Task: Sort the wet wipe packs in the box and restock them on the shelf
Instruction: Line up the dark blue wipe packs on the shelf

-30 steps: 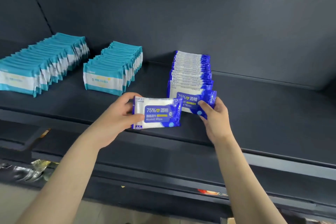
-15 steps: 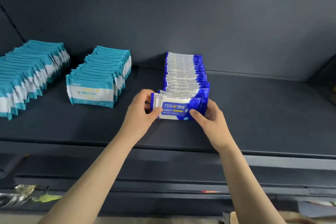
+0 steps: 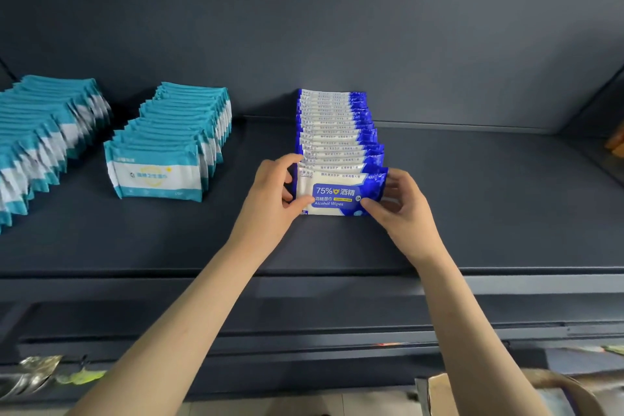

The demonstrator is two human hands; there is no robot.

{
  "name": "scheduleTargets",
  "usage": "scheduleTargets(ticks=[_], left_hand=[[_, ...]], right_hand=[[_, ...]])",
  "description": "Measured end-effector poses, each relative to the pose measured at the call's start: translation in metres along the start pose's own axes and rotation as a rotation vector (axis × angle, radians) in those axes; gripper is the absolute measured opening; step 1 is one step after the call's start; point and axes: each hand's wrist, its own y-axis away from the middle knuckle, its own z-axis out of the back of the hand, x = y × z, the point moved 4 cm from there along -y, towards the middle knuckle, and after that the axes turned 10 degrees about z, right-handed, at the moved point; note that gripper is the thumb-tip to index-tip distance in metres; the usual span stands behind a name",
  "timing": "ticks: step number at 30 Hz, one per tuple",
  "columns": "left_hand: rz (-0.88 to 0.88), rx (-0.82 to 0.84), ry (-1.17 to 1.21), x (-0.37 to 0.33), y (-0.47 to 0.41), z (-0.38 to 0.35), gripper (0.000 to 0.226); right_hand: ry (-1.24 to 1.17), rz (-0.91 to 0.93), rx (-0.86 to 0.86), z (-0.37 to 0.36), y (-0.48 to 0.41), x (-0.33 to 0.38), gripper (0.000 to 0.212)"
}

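Observation:
A blue and white alcohol wipe pack (image 3: 337,194) stands at the front of a row of like blue packs (image 3: 336,125) on the dark shelf (image 3: 489,199). My left hand (image 3: 273,194) pinches the pack's left end with thumb and fingers. My right hand (image 3: 398,203) pinches its right end. Two rows of teal and white packs stand further left: a middle teal row (image 3: 175,142) and a far-left teal row (image 3: 44,138).
The shelf's front lip (image 3: 304,277) runs across below my wrists. A cardboard box corner (image 3: 439,392) shows at the bottom right. Crinkled wrappers (image 3: 40,375) lie on a lower level at the bottom left. An orange item (image 3: 616,142) sits at the far right.
My left hand carried the blue pack rightward and back against the front of the blue row. My right hand shifted from the row's front pack to this pack's right end.

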Motion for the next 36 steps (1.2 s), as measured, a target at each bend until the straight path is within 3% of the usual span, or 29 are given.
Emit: scheduleTargets(ticks=[5, 11, 14, 25, 31, 36], left_hand=[[-0.006, 0.013, 0.031, 0.000, 0.003, -0.004, 0.063], [0.001, 0.024, 0.030, 0.000, 0.002, -0.005, 0.063], [0.010, 0.018, 0.016, 0.001, 0.002, -0.006, 0.063], [-0.027, -0.039, -0.186, 0.002, 0.003, -0.004, 0.066], [-0.101, -0.087, -0.508, -0.009, 0.012, 0.004, 0.068], [-0.148, -0.044, -0.546, -0.022, 0.015, 0.031, 0.078]], right_hand=[[0.226, 0.059, 0.041, 0.014, -0.012, -0.001, 0.028], [0.202, 0.060, -0.026, 0.017, -0.008, -0.009, 0.029], [0.196, 0.059, 0.032, 0.014, -0.007, -0.014, 0.037], [0.373, 0.018, 0.077, 0.013, -0.013, -0.022, 0.029], [0.406, -0.061, 0.092, 0.018, -0.005, -0.011, 0.036], [0.545, -0.053, 0.021, 0.025, 0.014, 0.024, 0.046]])
